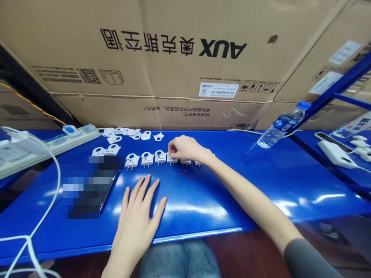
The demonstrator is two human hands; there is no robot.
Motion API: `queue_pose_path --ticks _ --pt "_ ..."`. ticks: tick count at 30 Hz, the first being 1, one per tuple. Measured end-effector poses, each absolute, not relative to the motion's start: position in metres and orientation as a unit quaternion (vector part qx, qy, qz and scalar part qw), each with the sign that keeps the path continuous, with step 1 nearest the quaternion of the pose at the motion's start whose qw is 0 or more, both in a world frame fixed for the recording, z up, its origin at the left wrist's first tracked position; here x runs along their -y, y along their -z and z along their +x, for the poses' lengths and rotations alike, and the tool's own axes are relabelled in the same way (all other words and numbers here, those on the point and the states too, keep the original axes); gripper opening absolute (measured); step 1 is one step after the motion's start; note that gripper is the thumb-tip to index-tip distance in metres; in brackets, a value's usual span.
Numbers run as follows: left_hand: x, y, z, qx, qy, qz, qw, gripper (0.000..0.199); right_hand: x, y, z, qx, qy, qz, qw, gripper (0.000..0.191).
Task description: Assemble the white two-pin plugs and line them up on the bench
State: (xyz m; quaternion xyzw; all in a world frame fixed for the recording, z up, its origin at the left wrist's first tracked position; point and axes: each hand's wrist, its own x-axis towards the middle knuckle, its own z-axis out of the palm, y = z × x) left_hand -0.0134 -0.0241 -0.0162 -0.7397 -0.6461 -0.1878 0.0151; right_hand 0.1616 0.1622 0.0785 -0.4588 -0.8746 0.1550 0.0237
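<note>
White plug housings with round openings and metal pins stand in a row on the blue table [203, 200]. The leftmost housing [132, 160] and the one beside it [147, 158] are unobstructed. My right hand [185, 148] reaches over the row, its fingers pinched at the fourth housing [172, 159]; what they hold, if anything, is hidden. The housings to its right are partly covered by the hand and wrist. Small red parts with leads [187, 175] lie just in front of the row. My left hand [137, 216] lies flat with fingers spread, holding nothing.
More white parts [127, 132] lie in a cluster at the back left. A black, partly blurred object [107, 189] is left of my left hand. A power strip [52, 146] with cables runs along the left. A water bottle [279, 127] leans at the right; cardboard boxes [174, 77] stand behind.
</note>
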Motion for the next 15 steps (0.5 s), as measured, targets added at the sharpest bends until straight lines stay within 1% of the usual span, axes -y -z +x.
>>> queue_pose_path --ticks 3,5,8,10,12,15 --pt "0.024 0.015 -0.013 0.65 0.188 -0.736 0.008 0.053 -0.166 -0.086 0.172 0.88 -0.193 -0.433 0.022 0.014" --pt "0.024 0.015 -0.013 0.653 0.189 -0.733 0.003 0.053 -0.17 -0.091 0.181 0.885 -0.251 -0.392 0.01 0.011" --pt "0.024 0.014 -0.013 0.654 0.192 -0.731 0.0 0.052 -0.178 -0.093 0.193 0.884 -0.336 -0.323 -0.035 0.012" --pt "0.024 0.014 -0.013 0.654 0.191 -0.732 -0.001 0.052 -0.18 -0.091 0.195 0.883 -0.346 -0.314 -0.044 0.013" --pt "0.024 0.015 -0.013 0.654 0.19 -0.732 -0.001 0.053 -0.178 -0.088 0.191 0.885 -0.319 -0.34 -0.014 0.012" --pt "0.024 0.015 -0.013 0.652 0.192 -0.733 0.002 0.053 -0.172 -0.08 0.176 0.883 -0.254 -0.387 0.074 0.014"
